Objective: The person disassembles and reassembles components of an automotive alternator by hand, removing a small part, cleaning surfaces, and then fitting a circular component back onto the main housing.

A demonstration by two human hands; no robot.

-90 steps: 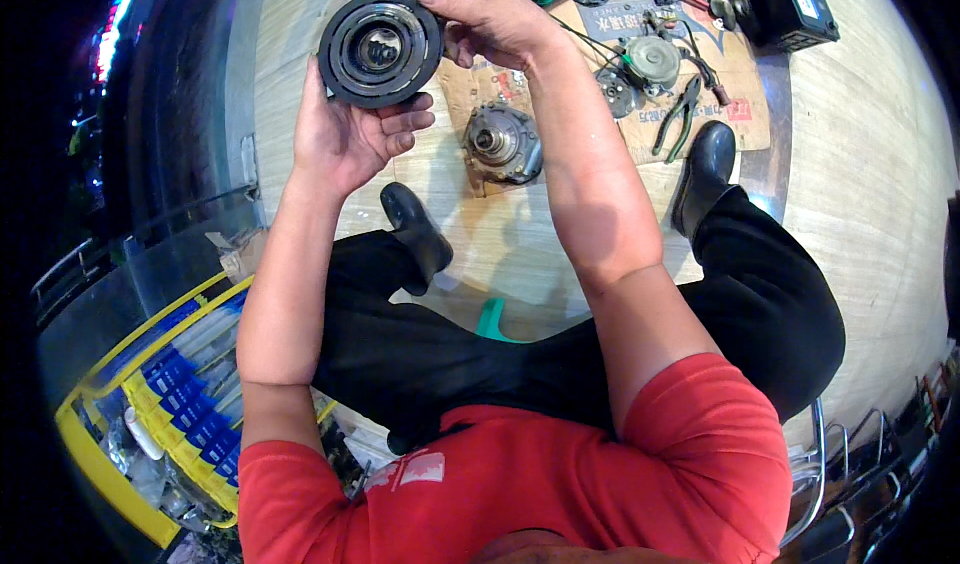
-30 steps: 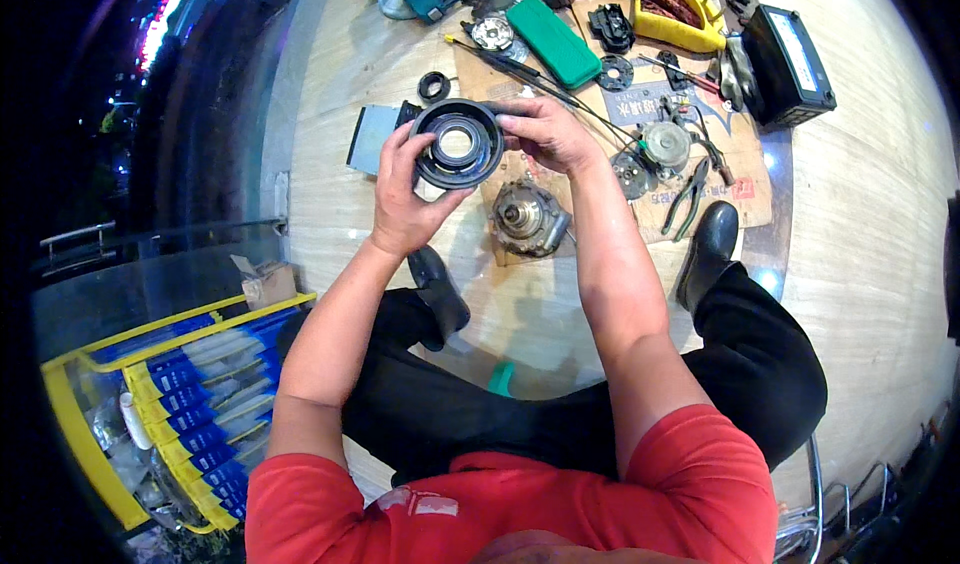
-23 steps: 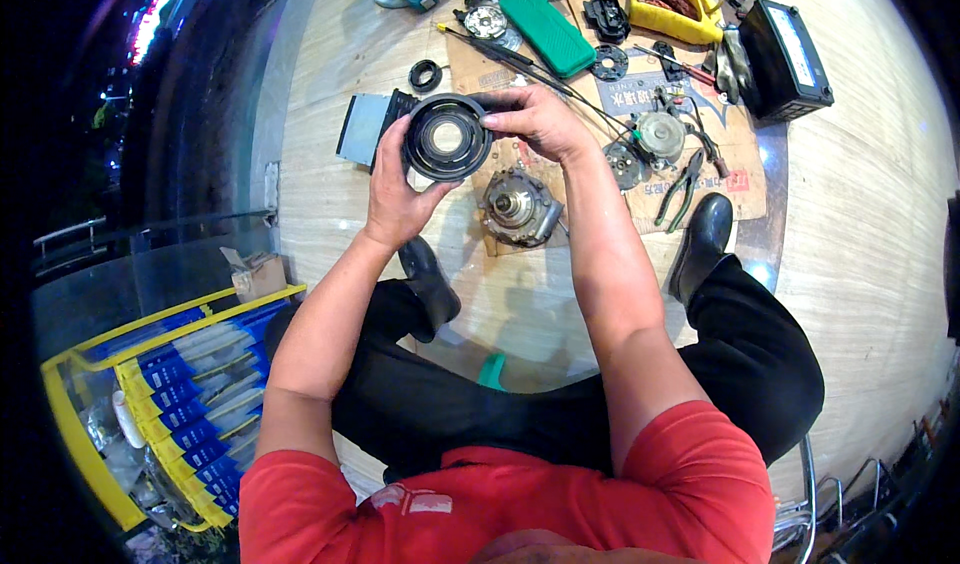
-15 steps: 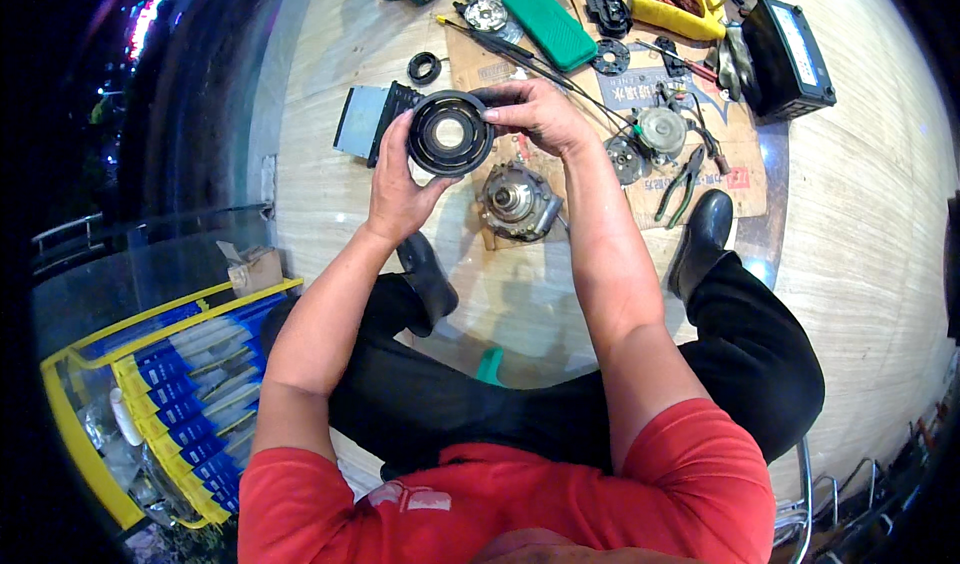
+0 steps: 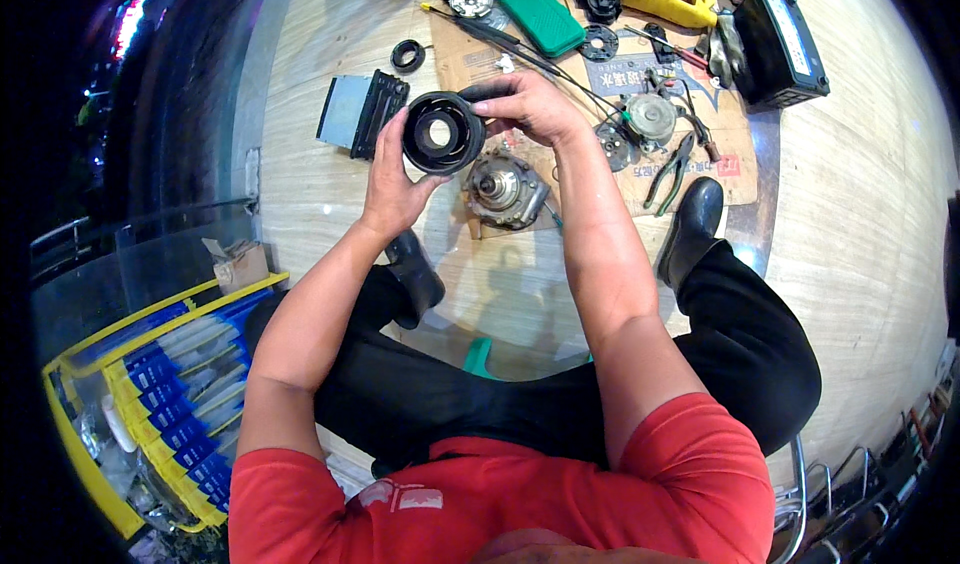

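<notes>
Between my two hands is a black ring-shaped pulley (image 5: pixel 463 114) with a round hole through its middle, raised above the floor and tilted. My left hand (image 5: pixel 392 179) is closed on its left and lower rim, thumb underneath. The right hand (image 5: pixel 530 109) pinches the upper right rim, its fingers partly hidden behind it. Just below and to the right, a metal compressor-like body (image 5: pixel 505 192) with a central shaft stands on the cardboard's near edge. Left of the pulley lies a grey-and-black box-shaped unit (image 5: pixel 345 114), with a small black ring (image 5: pixel 408 56) beyond it.
Cardboard (image 5: pixel 720 154) on the floor bears green-handled pliers (image 5: pixel 672 174), a round metal part with wires (image 5: pixel 650 119), a screwdriver (image 5: pixel 690 57) and a green case (image 5: pixel 535 12). A black battery (image 5: pixel 785 49) and a yellow container (image 5: pixel 665 4) stand farther off. My boots (image 5: pixel 700 214) flank the work.
The pulley has tilted slightly in my hands, so its hole faces a little differently. Both hands keep their hold. The whole view has shifted a little.
</notes>
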